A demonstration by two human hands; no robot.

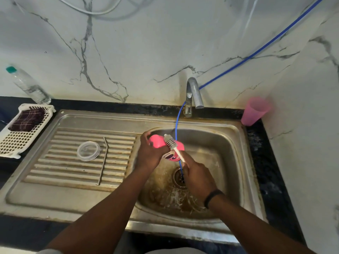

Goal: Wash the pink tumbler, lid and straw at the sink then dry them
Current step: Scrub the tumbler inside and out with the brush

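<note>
My left hand (149, 153) grips the pink tumbler (157, 142), which lies on its side over the sink basin (216, 143). My right hand (197, 177) holds the white handle of a bottle brush (171, 142), whose bristle head lies across the tumbler's outer wall. The clear round lid (88, 150) rests flat on the ribbed drainboard (60, 162). Just right of it lies the metal straw (103, 162), pointing away from me with its bent tip at the far end.
The tap (192, 92) stands behind the basin, with a thin blue hose (177, 123) dropping to the drain (179, 177). A second pink cup (254, 110) sits at the back right corner. At left are a white basket (14, 140) holding a dark checked cloth (27, 119), and a plastic bottle (27, 85).
</note>
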